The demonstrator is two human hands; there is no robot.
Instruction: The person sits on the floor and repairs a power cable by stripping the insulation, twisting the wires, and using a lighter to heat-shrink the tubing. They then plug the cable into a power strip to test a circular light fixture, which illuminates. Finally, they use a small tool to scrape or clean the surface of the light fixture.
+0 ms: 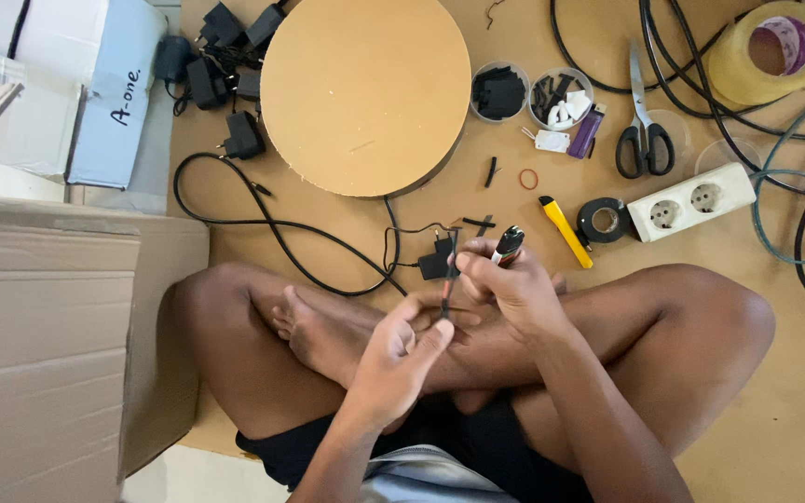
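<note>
I sit cross-legged on brown cardboard. My left hand [401,352] pinches the lower end of a thin black cable [448,279] that runs up to a small black plug adapter [435,265]. My right hand [512,287] holds the upper part of that cable and also grips a lighter-like tool with a black and red tip [507,245]. Both hands meet above my crossed feet. A large round tan disc [365,93] lies ahead of me, with a black wire trailing from under it toward my hands.
Yellow utility knife [566,232], black tape roll [605,221], white double socket strip [691,201], scissors [643,126], wide tape roll [770,51], two small round containers [561,96], purple lighter [585,133] and loose cables lie ahead right. Black adapters [225,70] pile up at far left. Cardboard boxes [44,345] stand left.
</note>
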